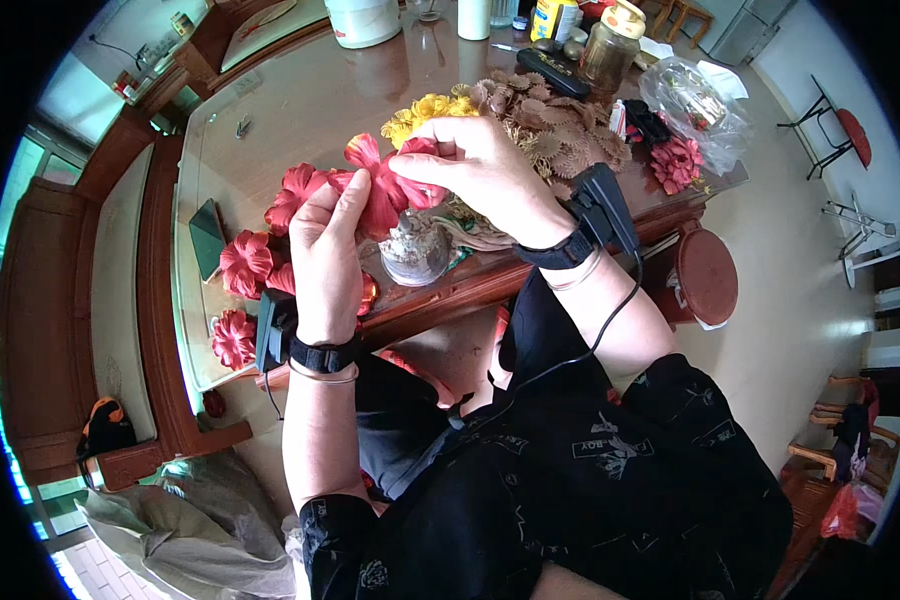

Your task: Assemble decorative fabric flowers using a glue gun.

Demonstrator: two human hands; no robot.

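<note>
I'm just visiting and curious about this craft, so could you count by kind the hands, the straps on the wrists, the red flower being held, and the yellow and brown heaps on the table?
Hands: 2
Black wrist straps: 2
Held red flower: 1
Yellow heap: 1
Brown heap: 1
Total: 7
</note>
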